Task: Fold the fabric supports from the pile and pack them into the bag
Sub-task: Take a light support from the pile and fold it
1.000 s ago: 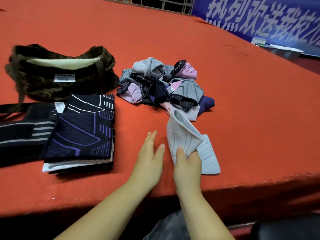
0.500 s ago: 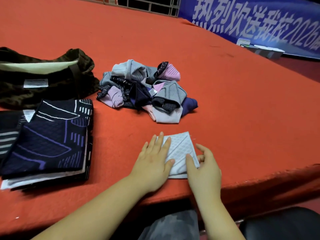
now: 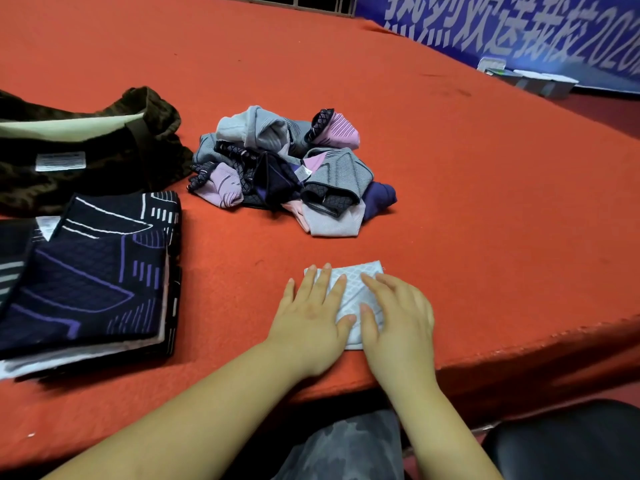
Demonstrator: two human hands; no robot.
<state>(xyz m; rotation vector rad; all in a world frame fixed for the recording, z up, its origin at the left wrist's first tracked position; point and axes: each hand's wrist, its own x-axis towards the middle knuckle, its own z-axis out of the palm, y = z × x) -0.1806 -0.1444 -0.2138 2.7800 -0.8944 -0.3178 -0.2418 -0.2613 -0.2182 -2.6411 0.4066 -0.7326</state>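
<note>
A folded light grey fabric support (image 3: 353, 289) lies flat near the front edge of the red table. My left hand (image 3: 311, 317) presses on its left part with straight fingers, and my right hand (image 3: 398, 317) presses flat on its right part. A pile of grey, pink and dark blue supports (image 3: 287, 168) sits beyond it in the middle. The dark camouflage bag (image 3: 86, 147) lies open at the far left. A stack of folded dark supports (image 3: 90, 271) rests in front of the bag.
The red table's front edge (image 3: 519, 348) runs just under my hands. A blue banner (image 3: 519, 29) and a small white box (image 3: 540, 81) stand at the far right. A black seat (image 3: 571, 445) shows at the bottom right.
The light grey support, held up by my right hand a second ago, now lies folded on the table. Both hands have moved onto it and flattened.
</note>
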